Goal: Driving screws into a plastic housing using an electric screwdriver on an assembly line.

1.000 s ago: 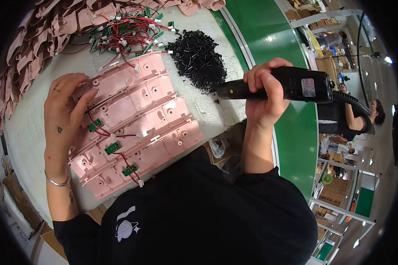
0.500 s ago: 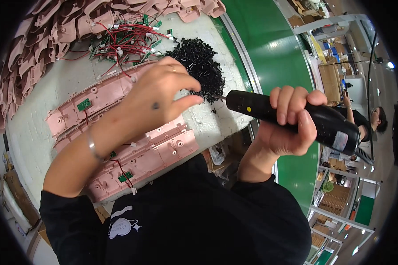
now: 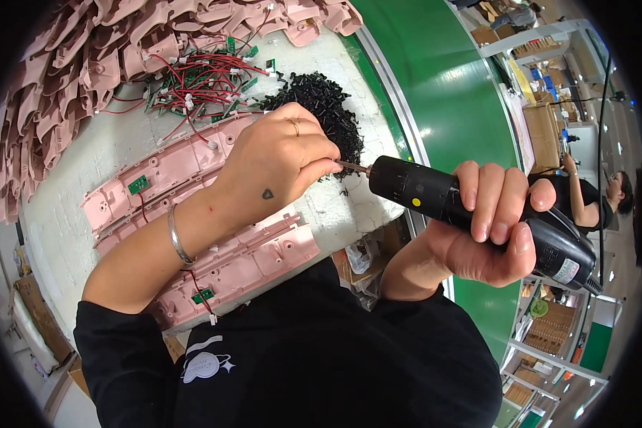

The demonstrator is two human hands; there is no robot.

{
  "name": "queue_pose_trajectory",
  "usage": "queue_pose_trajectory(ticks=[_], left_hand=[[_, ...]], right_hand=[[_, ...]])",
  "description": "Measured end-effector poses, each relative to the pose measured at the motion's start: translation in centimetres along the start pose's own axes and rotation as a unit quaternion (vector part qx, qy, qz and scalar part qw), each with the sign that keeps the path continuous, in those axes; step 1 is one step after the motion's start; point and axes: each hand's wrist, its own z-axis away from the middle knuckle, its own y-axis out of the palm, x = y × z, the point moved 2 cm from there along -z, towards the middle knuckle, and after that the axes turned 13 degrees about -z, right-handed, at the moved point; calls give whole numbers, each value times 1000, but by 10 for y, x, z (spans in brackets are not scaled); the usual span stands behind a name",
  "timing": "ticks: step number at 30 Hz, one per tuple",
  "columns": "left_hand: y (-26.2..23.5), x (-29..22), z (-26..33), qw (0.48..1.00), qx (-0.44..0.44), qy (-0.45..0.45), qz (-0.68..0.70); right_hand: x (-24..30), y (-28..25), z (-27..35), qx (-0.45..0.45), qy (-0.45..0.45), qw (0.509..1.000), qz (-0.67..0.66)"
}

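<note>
1. Right hand (image 3: 488, 228) wrapped tight round black cylindrical electric screwdriver (image 3: 471, 214), held level
2. Left hand (image 3: 282, 160) fingertips pinched shut at its metal bit tip (image 3: 353, 167); screw itself hidden, can't tell
3. Seat screw straight on bit w/ tool steady; heap of small black screws (image 3: 321, 107) just beyond pinch, pink plastic housings (image 3: 214, 207) below it
</note>
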Motion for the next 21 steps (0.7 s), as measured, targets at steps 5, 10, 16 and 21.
queue_pose_trajectory(ticks=[5,10,16,21], left_hand=[[-5,-5,4,998,-24,20,-59],[-12,-11,5,991,-23,64,-113],[-21,-16,17,983,19,62,-172],[-35,-12,30,980,41,58,-188]], right_hand=[[0,7,-1,16,9,1000,-15],[0,21,-1,5,31,999,-2],[-6,36,-4,78,36,996,31],[-13,46,-8,134,98,985,36]])
